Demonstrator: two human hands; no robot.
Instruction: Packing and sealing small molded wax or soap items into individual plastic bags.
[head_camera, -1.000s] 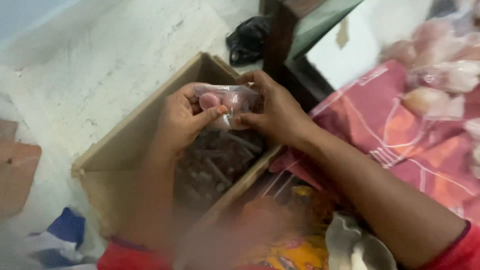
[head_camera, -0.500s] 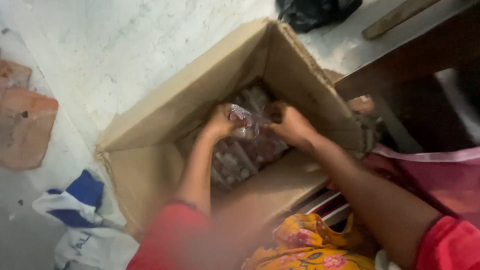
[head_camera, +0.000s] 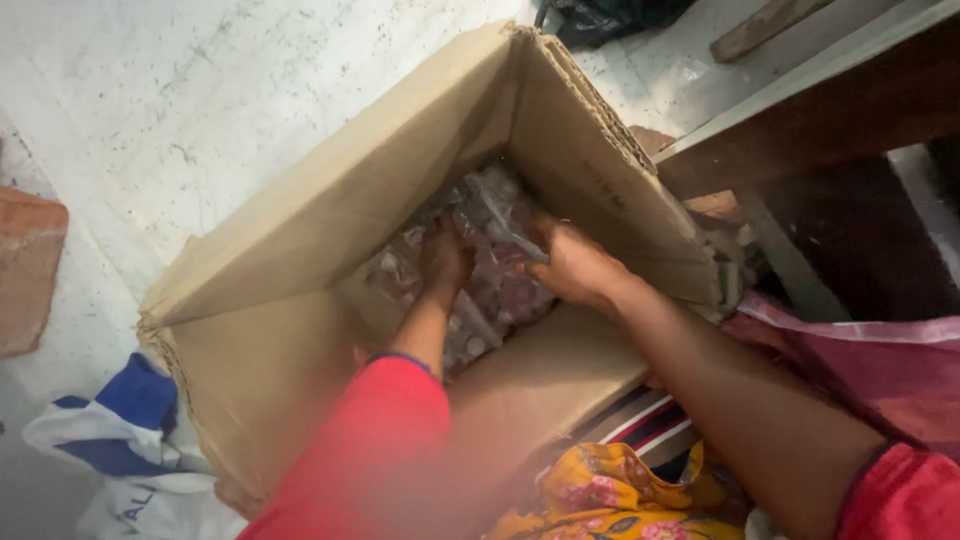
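Note:
A large open cardboard box (head_camera: 330, 220) stands on the pale floor, holding several small clear plastic packets (head_camera: 490, 215) with dark contents. Both my hands are down inside it. My left hand (head_camera: 445, 258) presses into the packets with its fingers hidden among them. My right hand (head_camera: 572, 265) rests on the packets near the box's right wall, fingers curled against a clear packet. Whether either hand grips a packet cannot be made out. Red sleeves cover my upper arms.
A dark wooden frame (head_camera: 820, 120) stands right of the box. A pink sack (head_camera: 880, 370) lies at lower right, yellow patterned cloth (head_camera: 620, 495) below. A blue and white bag (head_camera: 120, 440) lies at lower left, a reddish brick (head_camera: 25, 265) at far left, a black bag (head_camera: 610, 15) at top.
A second ago both hands held a clear packet above the box. They have since gone down into the box and rest among the packets; the view has shifted over the box.

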